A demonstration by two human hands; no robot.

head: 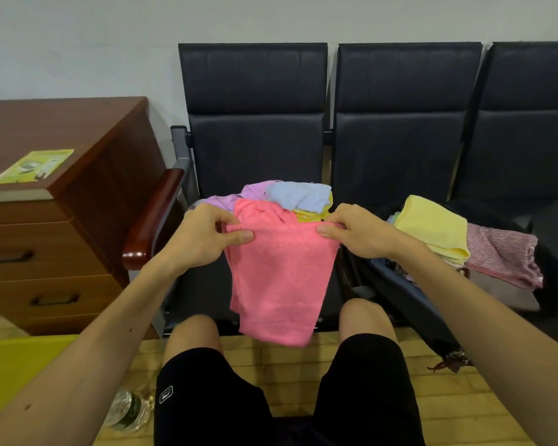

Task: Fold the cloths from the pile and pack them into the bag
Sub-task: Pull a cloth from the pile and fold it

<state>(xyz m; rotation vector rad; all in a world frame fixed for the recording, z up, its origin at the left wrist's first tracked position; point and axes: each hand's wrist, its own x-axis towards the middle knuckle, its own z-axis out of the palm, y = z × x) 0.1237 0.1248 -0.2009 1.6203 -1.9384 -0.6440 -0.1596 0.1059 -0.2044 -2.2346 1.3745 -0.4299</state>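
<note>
- Hanging from both hands, a pink cloth is held up in front of the seated person, above the knees and in front of the left-most seat.
- The top left corner of the pink cloth is pinched by the left hand, with the thumb pressed on the near face and the fingers curled behind the edge.
- The top right corner is pinched in the same way by the right hand, thumb in front, fingers curled over the hem.
- The top edge is stretched fairly straight between the two hands, and the rest of the cloth is left to drape downward; it appears doubled, with a second layer showing along the left side.
- A pile of loose cloths is seen on the seat of the left black chair, just behind the held cloth: lilac, pale blue and yellow pieces are heaped together.
- On the middle chair a dark bag is lying open, and folded cloths are stacked in it, with a yellow folded cloth on top.
- A mottled pink-purple cloth is laid just beside the yellow one, to its right.
- A wooden drawer cabinet is placed to the left of the chairs, and a yellow-green leaflet is lying on its top.
- A plastic bottle is lying on the floor near the left leg.
- Black shorts are worn by the person.
</note>
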